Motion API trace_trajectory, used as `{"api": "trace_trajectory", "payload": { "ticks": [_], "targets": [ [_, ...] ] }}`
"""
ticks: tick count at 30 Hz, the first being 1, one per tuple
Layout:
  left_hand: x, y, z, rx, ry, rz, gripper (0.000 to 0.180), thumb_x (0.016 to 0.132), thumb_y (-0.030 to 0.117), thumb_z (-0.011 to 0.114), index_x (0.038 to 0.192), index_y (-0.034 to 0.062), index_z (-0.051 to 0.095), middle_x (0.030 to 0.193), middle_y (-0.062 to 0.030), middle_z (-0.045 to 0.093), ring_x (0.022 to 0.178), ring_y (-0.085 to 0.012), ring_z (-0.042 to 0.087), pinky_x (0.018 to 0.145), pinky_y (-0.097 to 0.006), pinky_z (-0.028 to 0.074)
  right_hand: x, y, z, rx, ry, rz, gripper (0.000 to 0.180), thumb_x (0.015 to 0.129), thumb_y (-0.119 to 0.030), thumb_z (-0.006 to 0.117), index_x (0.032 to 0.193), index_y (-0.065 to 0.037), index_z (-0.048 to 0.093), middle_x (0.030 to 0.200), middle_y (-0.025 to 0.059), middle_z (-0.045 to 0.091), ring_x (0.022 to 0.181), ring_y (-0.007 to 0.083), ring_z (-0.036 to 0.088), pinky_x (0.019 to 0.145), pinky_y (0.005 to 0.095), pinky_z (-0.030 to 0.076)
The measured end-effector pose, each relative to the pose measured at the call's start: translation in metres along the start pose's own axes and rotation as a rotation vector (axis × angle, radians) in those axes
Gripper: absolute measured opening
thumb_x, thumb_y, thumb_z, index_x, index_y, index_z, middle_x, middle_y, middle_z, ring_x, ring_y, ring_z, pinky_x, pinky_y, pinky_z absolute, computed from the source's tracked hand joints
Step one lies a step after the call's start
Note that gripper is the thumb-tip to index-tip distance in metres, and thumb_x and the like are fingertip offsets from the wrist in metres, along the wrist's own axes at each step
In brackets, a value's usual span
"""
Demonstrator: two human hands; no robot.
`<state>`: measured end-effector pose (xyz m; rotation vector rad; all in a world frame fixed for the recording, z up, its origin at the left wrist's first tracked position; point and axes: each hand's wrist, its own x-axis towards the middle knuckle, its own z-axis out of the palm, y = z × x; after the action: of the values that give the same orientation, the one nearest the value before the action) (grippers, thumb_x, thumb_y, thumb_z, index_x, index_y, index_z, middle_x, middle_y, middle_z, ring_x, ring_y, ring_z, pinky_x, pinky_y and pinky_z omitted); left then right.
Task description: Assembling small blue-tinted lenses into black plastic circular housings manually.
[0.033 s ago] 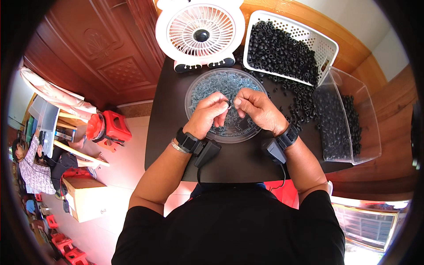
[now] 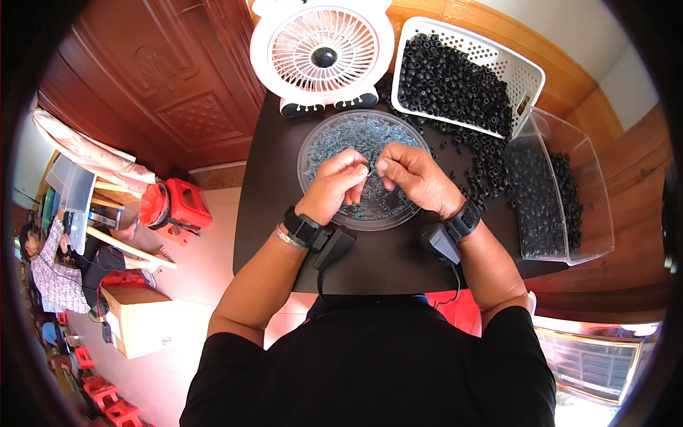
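Small dark piece (image 2: 369,169), too blurred to tell its exact shape, sits at the fingertips of the person's bare left hand (image 2: 331,186), whose thumb and forefinger pinch it. The bare right hand (image 2: 421,179) is just beside, its thumb and forefinger brought close together and the other fingers curled; whether it grips anything cannot be told. Both hands hang over a round, shallow, clear plastic tray (image 2: 370,226) spread with many tiny pale-blue pieces (image 2: 356,134). This tray lies on a dark brown table (image 2: 274,220). Behind it stands a white fan with a round grille (image 2: 324,57). Toward the far right, a white perforated plastic basket (image 2: 529,75), tilted, holds a heap of small, black, hollow pieces (image 2: 455,85), and more of them lie loose on the tabletop between basket and tray. At the right, a clear rectangular plastic bin (image 2: 599,203) contains further black pieces.
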<state>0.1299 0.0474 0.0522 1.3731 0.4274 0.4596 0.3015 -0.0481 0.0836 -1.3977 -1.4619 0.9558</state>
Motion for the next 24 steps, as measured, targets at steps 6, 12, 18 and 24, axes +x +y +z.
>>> {"api": "trace_trajectory", "payload": {
  "ticks": [6,12,18,24],
  "targets": [
    [0.001,0.0,0.0,0.061,0.007,0.025,0.019,0.092,0.023,0.05,0.094,0.0047,0.053,0.071,-0.0004,0.052,0.059,-0.0095,0.051,0.052,-0.023,0.039,-0.002,-0.006,0.004,-0.07,0.025,-0.027,0.024,0.093,-0.02,0.052,0.077,-0.002,0.053,0.063,0.0006,0.05,0.06,0.009,0.048,0.057,0.0257,0.04],
    [0.002,0.0,-0.001,-0.171,-0.057,-0.03,0.019,0.092,0.023,0.048,0.094,0.0043,0.052,0.07,-0.0016,0.049,0.058,-0.0129,0.05,0.053,-0.023,0.038,0.002,-0.002,0.002,-0.111,0.018,-0.086,0.023,0.091,-0.022,0.054,0.078,-0.002,0.056,0.059,0.0072,0.053,0.054,0.0173,0.053,0.054,0.0328,0.043],
    [0.003,-0.005,0.007,-0.412,-0.127,-0.063,0.022,0.092,0.024,0.048,0.098,0.0031,0.052,0.071,-0.0029,0.049,0.059,-0.0161,0.05,0.052,-0.026,0.04,0.005,0.009,0.007,0.099,0.059,-0.037,0.032,0.089,-0.028,0.062,0.071,-0.003,0.052,0.06,0.0026,0.054,0.059,0.0067,0.051,0.052,0.0263,0.043],
    [-0.002,-0.005,0.018,-0.679,-0.065,-0.019,0.02,0.091,0.024,0.051,0.098,0.0048,0.053,0.073,-0.0026,0.052,0.062,-0.0153,0.053,0.052,-0.026,0.04,0.0,-0.002,0.02,-0.097,0.31,-0.347,0.014,0.081,-0.012,0.07,0.088,-0.003,0.061,0.08,0.0042,0.061,0.072,0.0123,0.06,0.064,0.0246,0.048]
  ]
}}
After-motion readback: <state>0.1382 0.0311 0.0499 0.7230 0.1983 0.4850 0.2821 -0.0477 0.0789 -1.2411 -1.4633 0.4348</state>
